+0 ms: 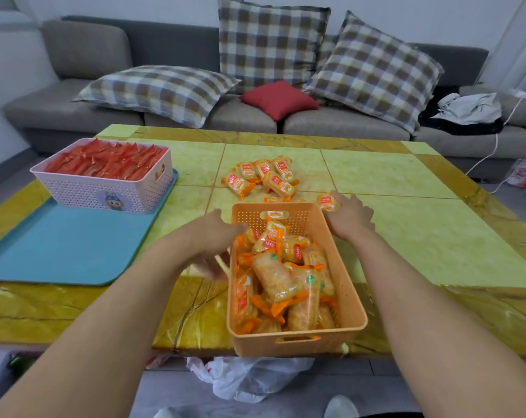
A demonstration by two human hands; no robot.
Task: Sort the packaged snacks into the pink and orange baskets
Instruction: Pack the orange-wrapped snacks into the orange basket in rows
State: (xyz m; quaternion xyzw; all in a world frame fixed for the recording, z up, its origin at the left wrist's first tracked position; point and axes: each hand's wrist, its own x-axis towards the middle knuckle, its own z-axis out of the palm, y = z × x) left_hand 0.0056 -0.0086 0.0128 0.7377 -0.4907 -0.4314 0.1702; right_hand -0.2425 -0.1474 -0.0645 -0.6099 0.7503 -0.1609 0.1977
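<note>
At the near edge of the yellow-green table [406, 236], an orange basket [350, 297] is sitting heaped with orange-wrapped snack packets [281, 276]. The left hand [216, 236] is hanging against the basket's 9 o'clock wall, its fingers blurred, so I cannot tell whether they are holding anything. The right hand [350, 218] is reaching past the basket's 1 o'clock corner, pinching a single orange packet [328, 203] at the fingertips. A loose pile of orange packets [263, 178] is lying on the table at 12 o'clock from the basket. Well apart at 10 o'clock, a pink basket [105, 191] filled with red packets [105, 161] is resting on a blue tray [59, 248]. A grey sofa [86, 52] with checked cushions [270, 40] is standing beyond the table.
</note>
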